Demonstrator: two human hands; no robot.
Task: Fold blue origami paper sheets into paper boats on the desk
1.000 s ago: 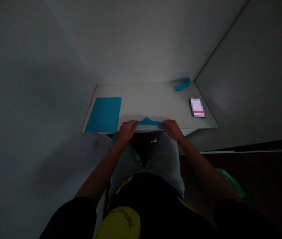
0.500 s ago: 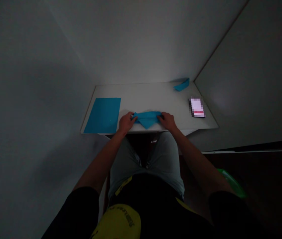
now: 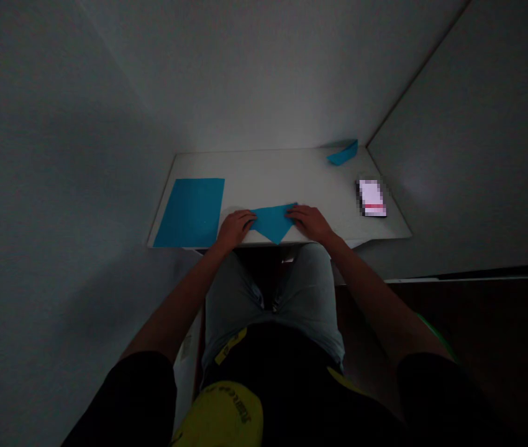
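A folded blue paper (image 3: 273,220), triangular with its point toward me, lies near the front edge of the white table (image 3: 273,177). My left hand (image 3: 235,226) rests on its left corner, fingers bent and pressing down. My right hand (image 3: 309,221) lies on its right corner, fingers stretched flat over the paper. Both hands hold the paper against the tabletop.
A flat blue sheet (image 3: 191,212) lies at the table's left. A small folded blue paper piece (image 3: 343,153) sits at the back right corner. A phone with a lit screen (image 3: 371,198) lies at the right. Walls close in on left, back and right.
The blue paper was turned over away from me, its point going from far side to near side, and now lies flat. Both hands moved forward onto the table with it.
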